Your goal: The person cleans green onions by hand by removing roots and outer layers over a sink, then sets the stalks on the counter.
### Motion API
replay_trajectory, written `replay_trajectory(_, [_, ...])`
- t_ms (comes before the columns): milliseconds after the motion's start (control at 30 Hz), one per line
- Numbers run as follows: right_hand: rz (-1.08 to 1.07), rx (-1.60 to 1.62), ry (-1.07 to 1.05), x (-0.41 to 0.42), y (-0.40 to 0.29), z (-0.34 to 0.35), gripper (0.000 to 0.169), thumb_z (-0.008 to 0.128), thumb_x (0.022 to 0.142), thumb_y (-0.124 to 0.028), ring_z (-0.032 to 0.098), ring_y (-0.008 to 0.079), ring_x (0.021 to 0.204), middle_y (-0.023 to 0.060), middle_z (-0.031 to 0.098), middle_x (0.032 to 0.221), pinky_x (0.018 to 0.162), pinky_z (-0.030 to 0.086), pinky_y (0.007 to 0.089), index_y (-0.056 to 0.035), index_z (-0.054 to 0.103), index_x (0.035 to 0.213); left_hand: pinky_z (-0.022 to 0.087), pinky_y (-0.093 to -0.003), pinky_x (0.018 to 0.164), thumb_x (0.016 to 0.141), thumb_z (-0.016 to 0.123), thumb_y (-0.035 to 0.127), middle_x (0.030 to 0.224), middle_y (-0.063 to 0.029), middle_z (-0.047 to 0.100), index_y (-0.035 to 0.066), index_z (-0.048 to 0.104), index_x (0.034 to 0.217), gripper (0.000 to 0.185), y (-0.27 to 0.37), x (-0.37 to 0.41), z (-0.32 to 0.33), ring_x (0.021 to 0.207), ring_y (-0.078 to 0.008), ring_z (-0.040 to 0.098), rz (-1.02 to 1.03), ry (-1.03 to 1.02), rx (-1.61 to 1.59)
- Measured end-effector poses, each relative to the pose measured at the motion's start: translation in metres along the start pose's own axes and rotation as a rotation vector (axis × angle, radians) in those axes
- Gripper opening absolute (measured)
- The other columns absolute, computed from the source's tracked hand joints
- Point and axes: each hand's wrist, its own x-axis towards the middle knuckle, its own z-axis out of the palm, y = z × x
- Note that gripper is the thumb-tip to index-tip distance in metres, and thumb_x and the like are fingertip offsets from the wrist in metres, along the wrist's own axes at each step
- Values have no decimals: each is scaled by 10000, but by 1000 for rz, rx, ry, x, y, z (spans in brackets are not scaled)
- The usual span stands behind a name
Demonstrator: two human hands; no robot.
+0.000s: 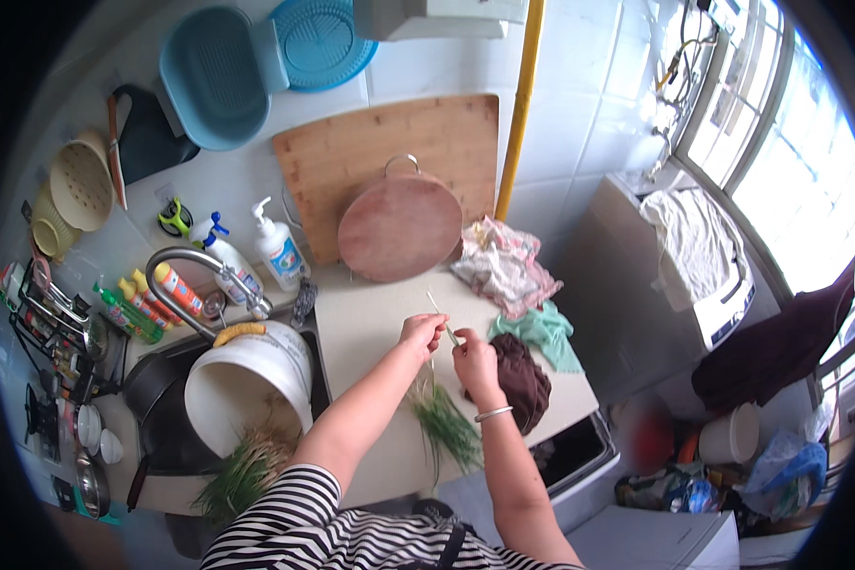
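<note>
Over the pale countertop [370, 427], my left hand [425, 335] pinches the white end of a thin green onion stalk [433, 302], which points away from me. My right hand [474, 356] grips the same stalk a little lower, by its green part. Below the hands, a small bunch of green onions [445, 424] lies on the counter. A larger bunch with roots [249, 463] hangs over the counter's edge at the left, by the mouth of a white bucket [246, 385] tilted in the sink. A dark brown cloth [524, 385] is beside my right wrist.
Behind the counter stand a round wooden board [399, 228] and a large bamboo board [399, 128]. Crumpled cloths [506, 267] lie at the back right, with a green cloth [538, 331] nearer. A curved faucet [178, 256] and bottles [281, 249] are at the left, an open bin [573, 456] at the right.
</note>
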Motion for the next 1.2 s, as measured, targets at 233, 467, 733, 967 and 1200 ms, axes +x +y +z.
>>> replay_trajectory(233, [-1, -333, -81, 22, -2, 13, 267, 587, 748, -157, 628, 340, 732, 152, 645, 775, 635, 493, 435, -93, 570, 1007, 305, -214, 325, 759, 642, 106, 549, -1, 544, 53, 629, 679, 97, 12, 59, -2, 397, -60, 412, 50, 282, 278])
replay_trajectory(467, [-137, -679, -21, 2, -63, -45, 211, 627, 732, -224, 592, 275, 806, 100, 615, 838, 666, 493, 379, -68, 606, 871, 380, -238, 351, 754, 616, 113, 596, -58, 613, -2, 633, 753, 116, 8, 71, -6, 444, -94, 536, 143, 293, 490])
replay_trajectory(733, [-283, 116, -265, -40, -97, 27, 229, 660, 727, -169, 615, 275, 766, 106, 624, 865, 644, 498, 385, -55, 604, 917, 411, -188, 522, 854, 561, 82, 709, -30, 588, -18, 538, 1095, 262, 46, -112, -61, 570, -47, 483, 558, -31, 199])
replay_trajectory(967, [-429, 471, -640, -110, -181, 104, 136, 600, 792, -102, 599, 346, 657, 184, 614, 742, 596, 480, 374, -4, 619, 885, 406, -181, 545, 860, 579, 106, 720, -11, 596, 25, 554, 1111, 265, 33, -243, -220, 610, -35, 484, 519, 169, 431])
replay_trajectory(1200, [-537, 155, -410, -150, -218, 140, 50, 570, 776, -53, 595, 327, 599, 143, 611, 705, 541, 485, 377, -40, 611, 801, 468, -238, 596, 810, 624, 119, 699, -53, 645, 21, 629, 947, 169, 12, -291, -344, 637, -94, 598, 538, 536, 844])
